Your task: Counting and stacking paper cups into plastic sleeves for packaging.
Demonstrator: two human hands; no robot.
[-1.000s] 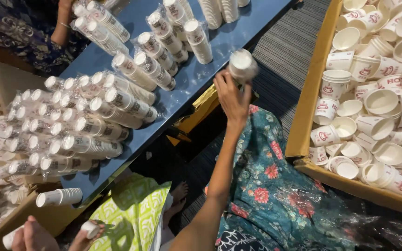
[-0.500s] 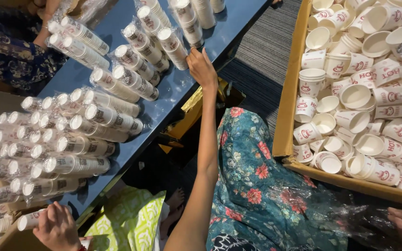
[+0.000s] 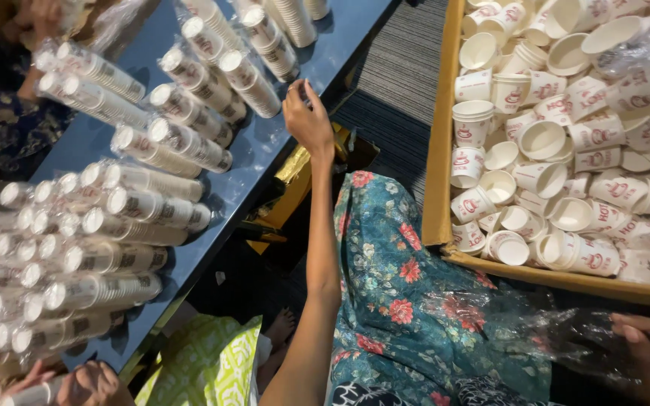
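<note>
Reaching up across the lap, the left hand (image 3: 308, 119) sits at the near edge of the blue table (image 3: 355, 37), fingers loosely bent and slightly apart, with nothing that can be made out between them; the fingertips seem to brush the loose clear film at that edge. Just beside it, toward the table's far end, lies the nearest wrapped sleeve of paper cups (image 3: 253, 75), one of many sleeves laid side by side on their sides in rows along the table toward its left end. The right hand (image 3: 645, 347) is low at the right, partly out of view, fingers bent over crumpled clear film (image 3: 536, 331) on the floral dress (image 3: 408, 301); whether it grips the film cannot be told. Beyond it stands a cardboard box (image 3: 439, 150) heaped with loose cups (image 3: 543, 139), well apart from the table. Judging by this, a sleeve has just been laid in its row and the left hand is free, so a further sleeve would call for stacking loose cups and wrapping them in film. Another person's hand (image 3: 88, 383) at the table's near left corner holds a sleeve of its own.
</note>
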